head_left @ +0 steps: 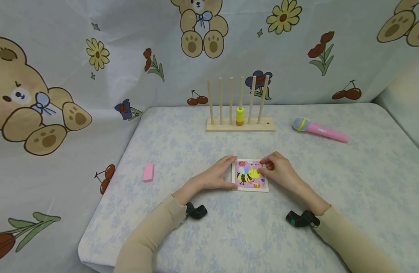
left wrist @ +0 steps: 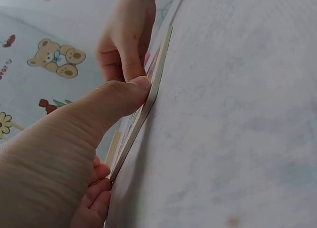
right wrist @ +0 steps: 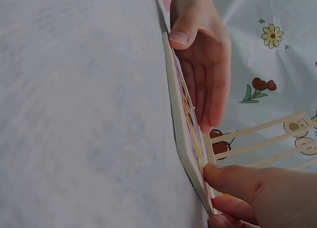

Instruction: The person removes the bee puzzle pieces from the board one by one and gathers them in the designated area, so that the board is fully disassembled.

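Observation:
A square bee jigsaw puzzle (head_left: pixel 245 184) in a pale wooden tray (head_left: pixel 233 177) lies on the table. My left hand (head_left: pixel 214 175) holds the tray's left side, thumb at the near corner and fingers at the far one. In the right wrist view that thumb (right wrist: pixel 181 35) rests on the tray's rim. At the puzzle's upper right my right hand (head_left: pixel 281 170) pinches a puzzle piece between thumb and index finger, the other fingers curled in. Its thumb (right wrist: pixel 228 181) lies low against the picture in the right wrist view. The piece is mostly hidden by the fingers.
Behind the puzzle stands a wooden peg rack (head_left: pixel 216 128), with yellow and orange beads (head_left: pixel 240 115) on one peg. A pink toy microphone (head_left: pixel 323 131) lies at the back right. A pink block (head_left: pixel 148 172) lies on the left, near the table's left edge.

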Tool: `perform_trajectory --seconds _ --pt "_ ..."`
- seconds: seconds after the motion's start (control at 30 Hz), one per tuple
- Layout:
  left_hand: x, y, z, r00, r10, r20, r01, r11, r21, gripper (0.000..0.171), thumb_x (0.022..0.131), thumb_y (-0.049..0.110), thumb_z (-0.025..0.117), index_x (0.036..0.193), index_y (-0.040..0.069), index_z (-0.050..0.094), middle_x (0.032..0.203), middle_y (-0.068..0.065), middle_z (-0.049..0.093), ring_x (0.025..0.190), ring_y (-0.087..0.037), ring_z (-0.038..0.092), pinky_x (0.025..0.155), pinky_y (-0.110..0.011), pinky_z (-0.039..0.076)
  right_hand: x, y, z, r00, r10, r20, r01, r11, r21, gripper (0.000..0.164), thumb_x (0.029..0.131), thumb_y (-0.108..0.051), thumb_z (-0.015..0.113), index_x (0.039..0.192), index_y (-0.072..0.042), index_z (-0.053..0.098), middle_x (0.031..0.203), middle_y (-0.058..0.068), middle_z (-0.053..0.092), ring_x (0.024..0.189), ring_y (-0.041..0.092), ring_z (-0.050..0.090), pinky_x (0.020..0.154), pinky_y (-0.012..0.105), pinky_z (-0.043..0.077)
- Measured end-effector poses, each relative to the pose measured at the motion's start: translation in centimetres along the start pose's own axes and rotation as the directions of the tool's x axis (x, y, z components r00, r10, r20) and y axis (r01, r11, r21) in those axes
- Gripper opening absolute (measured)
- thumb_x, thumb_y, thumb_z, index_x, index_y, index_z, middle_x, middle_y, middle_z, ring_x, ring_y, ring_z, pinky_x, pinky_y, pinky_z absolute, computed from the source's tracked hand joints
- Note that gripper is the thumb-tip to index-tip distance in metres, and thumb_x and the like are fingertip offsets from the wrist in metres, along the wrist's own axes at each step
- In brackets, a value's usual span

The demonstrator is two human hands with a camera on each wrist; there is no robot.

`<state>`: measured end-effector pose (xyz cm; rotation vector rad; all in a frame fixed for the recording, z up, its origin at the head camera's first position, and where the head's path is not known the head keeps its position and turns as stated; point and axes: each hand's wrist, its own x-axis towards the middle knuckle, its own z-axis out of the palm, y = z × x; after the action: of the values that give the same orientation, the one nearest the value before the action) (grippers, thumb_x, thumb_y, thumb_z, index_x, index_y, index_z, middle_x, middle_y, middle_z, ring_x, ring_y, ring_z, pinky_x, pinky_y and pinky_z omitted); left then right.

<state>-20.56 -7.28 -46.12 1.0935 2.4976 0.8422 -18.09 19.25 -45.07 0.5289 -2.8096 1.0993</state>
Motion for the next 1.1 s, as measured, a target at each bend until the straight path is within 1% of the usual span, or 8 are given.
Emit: perform_trajectory --seconds 0.2,0.33,0.4,0.63,0.73,0.87,0.97,1.1 --pt "0.09 -0.06 -0.12 1.0 0.029 -0.008 -0.029 0.999 0.023 0.1 0.078 0.043 0.075 0.15 0.003 0.017 0.151 -0.011 0.022 0.139 -0.02 0.019 0.111 -0.031 0.02 0.18 -0.23 0.05 1.0 -0.025 -0.003 0.024 0.999 -0.048 0.024 0.08 -0.013 0.076 0.095 0.004 0.067 0.083 0.009 0.054 0.072 0.019 0.05 0.061 0.028 0.043" --pt "0.18 -0.05 -0.27 1.0 0.03 -0.004 -0.03 0.999 0.025 0.1 0.078 0.042 0.075 0.15 0.003 0.017 0.151 -0.011 0.023 0.139 -0.02 0.019 0.111 -0.03 0.02 0.36 -0.09 0.01 0.999 -0.034 -0.008 0.033 0.999 -0.043 0.023 0.08 -0.012 0.076 0.095 0.004 0.067 0.083 0.009 0.055 0.072 0.018 0.049 0.06 0.027 0.042" --pt "0.14 -0.04 -0.3 1.0 0.027 0.0 -0.027 0.999 0.023 0.1 0.078 0.042 0.075 0.15 0.003 0.018 0.151 -0.011 0.023 0.139 -0.02 0.019 0.111 -0.029 0.019 0.31 -0.12 0.11 1.0 -0.029 -0.007 0.029 0.999 -0.039 0.024 0.08 -0.012 0.076 0.095 0.004 0.067 0.082 0.009 0.055 0.071 0.018 0.048 0.059 0.026 0.041" --pt "-0.04 0.1 -0.28 0.999 0.037 0.007 -0.038 0.999 0.027 0.098 0.079 0.041 0.075 0.149 0.001 0.018 0.151 -0.012 0.023 0.139 -0.02 0.02 0.111 -0.028 0.019 0.04 -0.99 0.26 1.0 0.002 0.019 0.0 0.995 -0.095 0.027 0.082 -0.013 0.074 0.099 0.007 0.066 0.084 0.01 0.051 0.07 0.02 0.045 0.057 0.029 0.036" --pt "-0.01 0.29 -0.32 0.999 0.038 0.01 -0.038 0.999 0.033 0.098 0.08 0.041 0.074 0.149 0.001 0.018 0.151 -0.013 0.023 0.139 -0.021 0.019 0.111 -0.028 0.018 0.08 -0.71 0.09 1.0 0.002 0.026 0.0 0.996 -0.084 0.027 0.082 -0.014 0.074 0.1 0.006 0.066 0.086 0.01 0.05 0.07 0.019 0.044 0.057 0.029 0.036" --pt "0.07 0.35 -0.37 0.999 0.034 0.0 -0.034 0.998 0.05 0.098 0.079 0.039 0.075 0.149 0.0 0.018 0.15 -0.013 0.024 0.138 -0.021 0.02 0.111 -0.028 0.017 0.15 -0.36 0.04 0.999 -0.028 0.02 0.029 0.998 -0.063 0.027 0.082 -0.013 0.075 0.1 0.005 0.066 0.085 0.009 0.05 0.068 0.018 0.043 0.057 0.028 0.035" --pt "0.01 0.35 -0.38 1.0 0.027 0.004 -0.027 0.998 0.05 0.098 0.079 0.039 0.075 0.149 0.0 0.018 0.15 -0.013 0.024 0.138 -0.022 0.021 0.111 -0.027 0.017 0.04 -0.33 0.14 0.999 -0.038 0.027 0.039 0.998 -0.053 0.03 0.081 -0.015 0.075 0.101 0.006 0.065 0.085 0.009 0.05 0.068 0.017 0.043 0.056 0.027 0.035" --pt "-0.05 0.26 -0.35 1.0 0.031 0.006 -0.031 0.999 0.041 0.098 0.079 0.041 0.075 0.149 0.0 0.019 0.15 -0.013 0.024 0.138 -0.021 0.021 0.111 -0.027 0.018 -0.06 -0.35 0.28 0.999 -0.03 0.03 0.031 0.998 -0.05 0.035 0.079 -0.018 0.078 0.101 0.006 0.065 0.086 0.009 0.05 0.069 0.018 0.043 0.056 0.027 0.035"
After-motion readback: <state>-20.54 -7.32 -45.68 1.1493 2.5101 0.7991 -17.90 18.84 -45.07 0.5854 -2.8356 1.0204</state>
